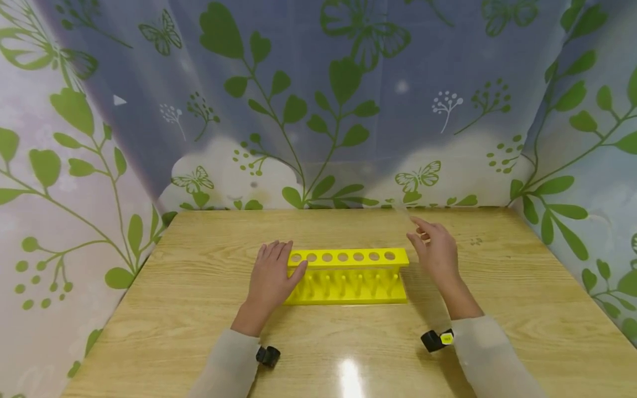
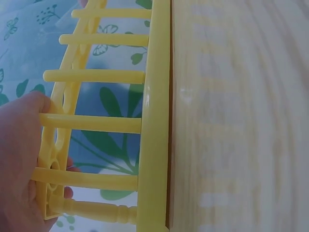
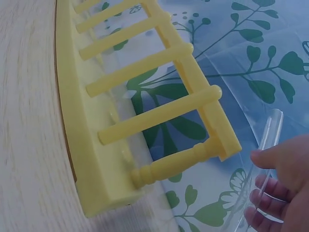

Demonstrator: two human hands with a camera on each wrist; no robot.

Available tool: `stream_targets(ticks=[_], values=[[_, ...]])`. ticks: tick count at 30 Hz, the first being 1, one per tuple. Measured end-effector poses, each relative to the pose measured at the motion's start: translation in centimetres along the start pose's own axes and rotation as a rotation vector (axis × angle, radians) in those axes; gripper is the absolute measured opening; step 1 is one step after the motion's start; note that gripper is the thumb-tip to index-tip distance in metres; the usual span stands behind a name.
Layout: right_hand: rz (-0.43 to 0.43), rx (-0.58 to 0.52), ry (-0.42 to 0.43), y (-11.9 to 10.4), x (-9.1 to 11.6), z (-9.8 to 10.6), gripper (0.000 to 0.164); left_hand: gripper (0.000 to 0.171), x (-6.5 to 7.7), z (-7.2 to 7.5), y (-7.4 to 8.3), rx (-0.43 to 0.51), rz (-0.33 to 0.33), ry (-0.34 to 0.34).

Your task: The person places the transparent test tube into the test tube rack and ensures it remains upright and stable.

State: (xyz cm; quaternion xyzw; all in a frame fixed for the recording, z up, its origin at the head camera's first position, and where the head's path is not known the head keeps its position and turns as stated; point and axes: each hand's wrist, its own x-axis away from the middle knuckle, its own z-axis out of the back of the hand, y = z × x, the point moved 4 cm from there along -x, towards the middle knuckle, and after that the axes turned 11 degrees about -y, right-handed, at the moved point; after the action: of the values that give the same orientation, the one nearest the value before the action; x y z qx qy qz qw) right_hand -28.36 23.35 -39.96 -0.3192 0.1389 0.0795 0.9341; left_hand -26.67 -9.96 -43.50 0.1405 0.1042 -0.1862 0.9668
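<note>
A yellow test tube rack (image 1: pixel 348 298) stands on the wooden table, with a row of round holes along its top bar and a row of upright pegs behind and below. My left hand (image 1: pixel 271 273) grips the rack's left end; in the left wrist view its thumb (image 2: pixel 36 102) lies on the top bar and some fingertips show beyond it. Off the rack's right end, my right hand (image 1: pixel 438 254) pinches a clear test tube (image 3: pixel 272 128) between thumb and fingers. The tube is tilted and apart from the rack; in the head view it is faint. No tube shows in the holes.
The wooden table (image 1: pixel 199 337) extends around the rack on all sides. A patterned curtain (image 1: pixel 308 138) with green leaves and butterflies hangs behind the table and along both sides. Black wrist straps (image 1: pixel 269 356) sit at the sleeves.
</note>
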Motion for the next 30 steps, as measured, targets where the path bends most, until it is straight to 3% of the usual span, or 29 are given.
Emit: stream_targets(ticks=[13,18,30], values=[[0.075,-0.096,0.159,-1.1,0.2,1.3,0.037,0.059,0.1,0.3,0.3,0.014,-0.005,0.010],[0.079,-0.179,0.212,-1.7,0.1,1.9,0.037,0.060,0.0,0.2,0.2,0.005,-0.005,0.015],[0.028,-0.282,0.230,-2.2,0.0,2.3,0.038,0.060,0.1,0.2,0.2,0.022,-0.002,0.016]])
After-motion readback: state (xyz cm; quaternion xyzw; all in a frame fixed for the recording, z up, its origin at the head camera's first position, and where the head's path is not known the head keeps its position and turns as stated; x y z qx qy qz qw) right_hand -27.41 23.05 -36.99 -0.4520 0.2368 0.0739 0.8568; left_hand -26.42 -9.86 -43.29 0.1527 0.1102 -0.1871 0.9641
